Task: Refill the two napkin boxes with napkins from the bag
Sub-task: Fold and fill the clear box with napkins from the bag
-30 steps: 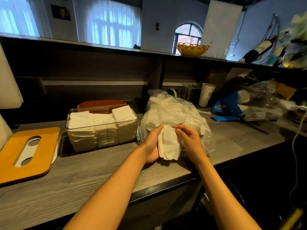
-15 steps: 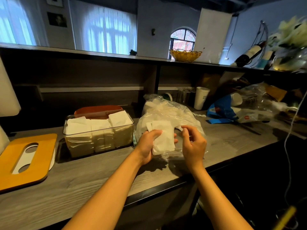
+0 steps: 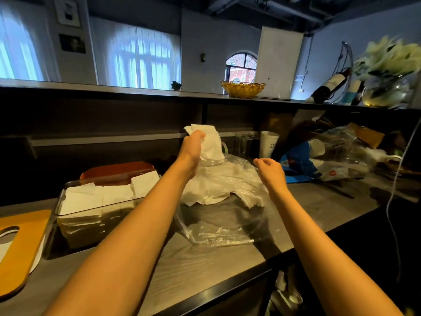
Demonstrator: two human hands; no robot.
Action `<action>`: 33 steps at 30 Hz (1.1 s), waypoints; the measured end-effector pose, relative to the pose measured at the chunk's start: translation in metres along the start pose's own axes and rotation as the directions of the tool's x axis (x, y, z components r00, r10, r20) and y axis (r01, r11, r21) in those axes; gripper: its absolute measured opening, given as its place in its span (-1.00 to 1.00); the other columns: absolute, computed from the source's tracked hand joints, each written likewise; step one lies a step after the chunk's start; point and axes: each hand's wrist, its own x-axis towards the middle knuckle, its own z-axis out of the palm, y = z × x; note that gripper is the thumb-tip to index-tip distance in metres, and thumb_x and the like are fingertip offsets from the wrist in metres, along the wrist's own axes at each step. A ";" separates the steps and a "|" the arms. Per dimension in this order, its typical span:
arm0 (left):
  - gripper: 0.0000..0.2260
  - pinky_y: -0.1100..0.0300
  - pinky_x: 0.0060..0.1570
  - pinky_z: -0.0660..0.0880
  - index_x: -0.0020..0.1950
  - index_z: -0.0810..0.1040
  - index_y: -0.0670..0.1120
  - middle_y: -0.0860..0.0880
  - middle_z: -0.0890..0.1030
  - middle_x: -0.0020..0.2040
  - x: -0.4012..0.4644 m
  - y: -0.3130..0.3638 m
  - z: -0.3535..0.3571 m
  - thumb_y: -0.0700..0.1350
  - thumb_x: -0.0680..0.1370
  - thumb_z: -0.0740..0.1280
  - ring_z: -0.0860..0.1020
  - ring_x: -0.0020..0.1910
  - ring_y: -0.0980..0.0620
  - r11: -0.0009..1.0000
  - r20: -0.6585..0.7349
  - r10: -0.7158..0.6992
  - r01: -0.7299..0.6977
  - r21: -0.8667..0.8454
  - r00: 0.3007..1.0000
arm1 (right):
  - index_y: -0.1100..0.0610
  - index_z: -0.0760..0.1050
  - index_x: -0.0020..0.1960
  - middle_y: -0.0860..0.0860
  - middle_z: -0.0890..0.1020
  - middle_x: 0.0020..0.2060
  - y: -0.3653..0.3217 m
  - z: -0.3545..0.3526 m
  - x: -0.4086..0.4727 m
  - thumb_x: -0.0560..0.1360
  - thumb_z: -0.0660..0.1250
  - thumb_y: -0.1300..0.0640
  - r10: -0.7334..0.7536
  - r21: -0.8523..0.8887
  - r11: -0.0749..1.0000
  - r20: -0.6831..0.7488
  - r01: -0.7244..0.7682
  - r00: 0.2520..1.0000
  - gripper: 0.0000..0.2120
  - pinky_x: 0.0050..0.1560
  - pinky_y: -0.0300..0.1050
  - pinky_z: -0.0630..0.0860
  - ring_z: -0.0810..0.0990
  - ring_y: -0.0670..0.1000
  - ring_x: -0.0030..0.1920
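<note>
My left hand (image 3: 193,144) grips a napkin wad (image 3: 210,144) above the bag (image 3: 227,215); right hand (image 3: 271,171), loosely curled, holds nothing near the surface (image 3: 205,270) edge.

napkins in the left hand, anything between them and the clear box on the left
Nothing visible. The left hand holds the napkins up above the bag; the clear box is lidless and open-topped.

My view: grey wood counter (image 3: 205,265) | dark raised shelf (image 3: 114,92) | curtained windows (image 3: 141,58), daylight | arched window (image 3: 241,67)
</note>
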 end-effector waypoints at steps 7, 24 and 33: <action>-0.57 0.06 0.00 0.47 0.32 0.50 -0.17 -0.20 0.57 0.15 0.066 -0.055 -0.005 0.04 0.57 0.13 0.53 0.09 -0.17 0.926 -0.114 -0.174 0.202 0.319 0.978 | 0.18 0.23 0.54 0.16 0.33 0.48 0.050 0.025 0.039 0.57 0.23 -0.19 0.244 -0.081 0.970 0.251 -0.231 0.937 -0.33 0.41 0.13 0.34 0.36 0.19 0.43; -0.76 0.14 -0.25 0.40 0.00 0.52 -0.11 -0.07 0.55 -0.19 0.065 -0.066 -0.006 -0.08 0.61 0.09 0.49 -0.22 -0.02 0.995 -0.219 -0.093 0.101 0.022 0.971 | 0.17 0.49 0.30 0.17 0.58 0.19 0.032 0.018 0.041 0.55 0.38 0.08 0.382 0.287 0.866 0.149 -0.410 0.912 -0.65 0.26 0.13 0.50 0.56 0.18 0.16; -0.77 0.12 -0.12 0.46 -0.10 0.53 -0.11 -0.10 0.60 -0.12 0.058 -0.027 -0.012 -0.09 0.60 0.13 0.55 -0.13 -0.06 0.975 -0.190 0.104 -0.138 -0.174 0.976 | 0.17 0.62 0.06 0.18 0.67 0.00 -0.001 -0.005 0.040 0.59 0.32 0.08 0.027 0.460 0.887 0.030 -0.038 0.999 -0.81 0.07 0.09 0.59 0.63 0.16 0.01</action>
